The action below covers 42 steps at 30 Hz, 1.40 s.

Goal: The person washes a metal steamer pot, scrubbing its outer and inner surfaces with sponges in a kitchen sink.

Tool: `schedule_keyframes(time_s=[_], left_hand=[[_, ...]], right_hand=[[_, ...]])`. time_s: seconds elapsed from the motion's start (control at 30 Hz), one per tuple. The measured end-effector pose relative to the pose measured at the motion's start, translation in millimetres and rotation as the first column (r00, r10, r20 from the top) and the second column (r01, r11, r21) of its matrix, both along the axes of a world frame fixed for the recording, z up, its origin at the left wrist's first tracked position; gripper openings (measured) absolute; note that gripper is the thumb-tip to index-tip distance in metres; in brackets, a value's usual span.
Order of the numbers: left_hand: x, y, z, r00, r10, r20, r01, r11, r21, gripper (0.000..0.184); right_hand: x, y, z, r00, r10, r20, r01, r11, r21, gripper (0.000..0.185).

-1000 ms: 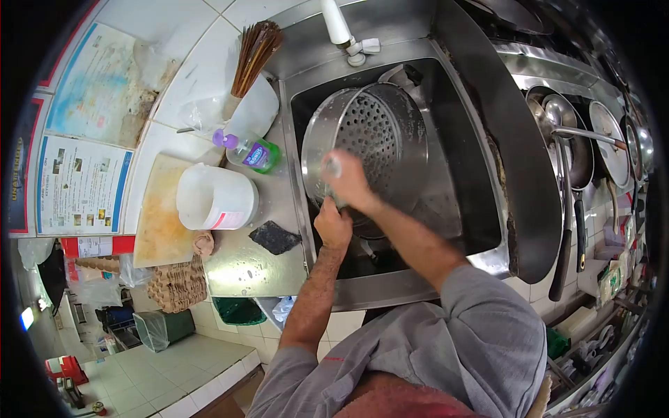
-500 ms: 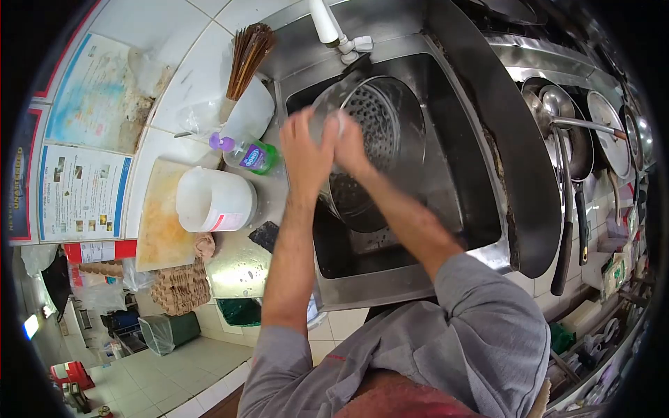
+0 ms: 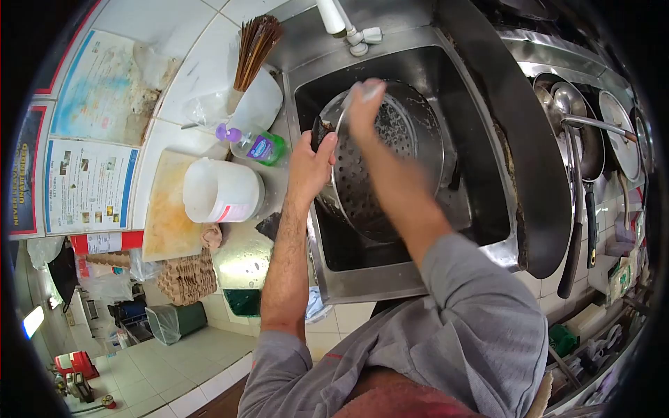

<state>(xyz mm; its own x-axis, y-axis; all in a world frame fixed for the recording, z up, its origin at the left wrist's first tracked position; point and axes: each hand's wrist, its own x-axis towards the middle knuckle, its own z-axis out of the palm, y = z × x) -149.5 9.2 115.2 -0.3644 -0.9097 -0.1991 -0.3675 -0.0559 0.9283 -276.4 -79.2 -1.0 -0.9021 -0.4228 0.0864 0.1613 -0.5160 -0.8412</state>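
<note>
Left hand (image 3: 313,167) gripped a dark handle (image 3: 320,134) on the perforated pot (image 3: 359,182) in the sink (image 3: 481,195); right hand (image 3: 364,113), blurred, closed around something pale (image 3: 374,88) above it. We judged the pot could swing — if the left grip slackened.

My left hand (image 3: 312,167) closed, its thumb (image 3: 325,148) pointing forward, my bare left forearm (image 3: 284,268) reaching nearly straight ahead, my right hand (image 3: 365,115) curled and blurred, farther forward, my right forearm (image 3: 401,188) slanting inward to the left, bare too, blurred along its outer edge
</note>
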Motion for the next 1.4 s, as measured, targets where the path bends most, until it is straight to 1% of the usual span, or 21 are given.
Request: schedule_keyframes(time_s=[0.03,0.1,0.23,0.33,0.43,0.5,0.53,0.57,0.6,0.7,0.77,0.8,0.83,0.87,0.9,1.0,1.1,1.17,1.23,1.33,1.4], left_hand=[[4.3,7.0,-0.9,1.000,0.006,-0.001,-0.006,1.000,-0.020,0.028],[9.0,12.9,-3.4,0.999,0.028,-0.017,-0.028,0.999,-0.015,0.028],[7.3,10.9,-9.0,0.996,0.082,-0.022,-0.082,0.996,-0.029,0.029],[12.9,8.1,-16.1,0.992,0.096,-0.079,-0.096,0.995,0.008,0.030],[17.4,16.9,-18.3,0.989,0.114,-0.096,-0.111,0.993,0.040,0.030],[18.0,23.1,-13.6,0.993,0.111,-0.041,-0.111,0.994,0.020,0.028],[18.4,22.3,-13.3,0.994,0.101,-0.049,-0.101,0.995,0.016,0.028],[19.4,23.1,-15.6,0.990,0.127,-0.058,-0.125,0.992,0.035,0.028],[20.6,26.4,-18.5,0.985,0.158,-0.066,-0.154,0.986,0.058,0.028],[27.0,39.5,-24.5,0.986,0.152,-0.066,-0.151,0.988,0.018,0.027],[24.6,63.6,-19.5,0.980,0.197,-0.035,-0.196,0.980,0.011,0.026],[25.8,72.5,-22.5,0.982,0.188,-0.034,-0.188,0.982,-0.010,0.025],[26.9,78.4,-24.5,0.984,0.176,-0.037,-0.178,0.983,-0.036,0.024],[25.3,83.4,-20.4,0.985,0.174,0.011,-0.173,0.984,-0.050,0.028],[24.5,87.1,-18.1,0.986,0.163,0.034,-0.161,0.986,-0.051,0.031],[46.8,94.7,-21.5,0.992,0.043,0.118,-0.037,0.998,-0.060,0.036],[80.1,82.8,-27.8,0.999,-0.021,0.048,0.031,0.975,-0.221,0.039],[56.0,76.1,-18.5,0.924,0.080,0.374,0.064,0.932,-0.357,0.034],[33.7,61.7,-52.9,0.894,0.098,0.437,0.143,0.862,-0.486,0.032],[17.1,58.2,-106.9,0.853,0.170,0.494,0.232,0.724,-0.650,0.026],[17.8,68.6,-124.8,0.888,0.223,0.403,0.189,0.622,-0.760,0.017]], right_hand=[[-29.4,-12.4,-0.7,0.998,-0.039,-0.041,0.047,0.980,0.193,0.021],[-74.7,-36.4,-30.2,0.938,0.160,0.307,-0.255,0.918,0.303,0.023],[32.9,18.8,-16.4,0.939,0.254,-0.231,-0.235,0.966,0.105,0.020],[45.6,53.3,-12.5,0.847,0.442,-0.295,-0.399,0.895,0.198,0.019],[-18.0,-25.8,-28.2,0.987,0.159,-0.036,-0.145,0.956,0.254,0.016],[-60.0,-59.0,-68.2,0.976,0.210,0.050,-0.212,0.888,0.409,0.012],[-24.5,-32.8,-34.5,0.991,0.137,-0.006,-0.128,0.934,0.333,0.010],[5.4,-12.4,-23.0,0.973,0.229,0.004,-0.219,0.925,0.311,0.014],[36.2,19.0,-1.9,0.961,0.212,-0.175,-0.149,0.937,0.316,0.013],[35.0,45.5,-7.5,0.846,0.435,-0.308,-0.335,0.883,0.328,0.013],[-22.5,3.0,-31.4,0.944,0.253,-0.210,-0.175,0.927,0.332,0.012],[-52.5,-23.7,-60.5,0.995,0.001,0.096,-0.042,0.906,0.421,0.011],[-90.8,-10.6,-47.5,0.977,0.071,0.200,-0.183,0.760,0.624,0.017],[-112.9,-37.0,-89.7,0.886,-0.089,0.455,-0.148,0.876,0.460,0.025],[-116.7,-41.5,-81.1,0.819,-0.206,0.536,-0.091,0.875,0.476,0.027],[-119.6,-37.1,-65.9,0.820,-0.139,0.555,-0.076,0.935,0.346,0.027],[-122.4,-18.1,-39.3,0.876,-0.029,0.481,-0.104,0.963,0.247,0.022],[-101.7,5.9,-2.3,0.975,0.178,0.132,-0.206,0.947,0.245,0.016],[-47.1,49.6,41.8,0.993,0.117,0.015,-0.118,0.983,0.143,0.011],[13.1,98.9,10.8,0.883,0.102,-0.458,-0.035,0.988,0.153,0.009],[19.0,111.1,11.5,0.818,0.112,-0.564,-0.036,0.989,0.144,0.008]])
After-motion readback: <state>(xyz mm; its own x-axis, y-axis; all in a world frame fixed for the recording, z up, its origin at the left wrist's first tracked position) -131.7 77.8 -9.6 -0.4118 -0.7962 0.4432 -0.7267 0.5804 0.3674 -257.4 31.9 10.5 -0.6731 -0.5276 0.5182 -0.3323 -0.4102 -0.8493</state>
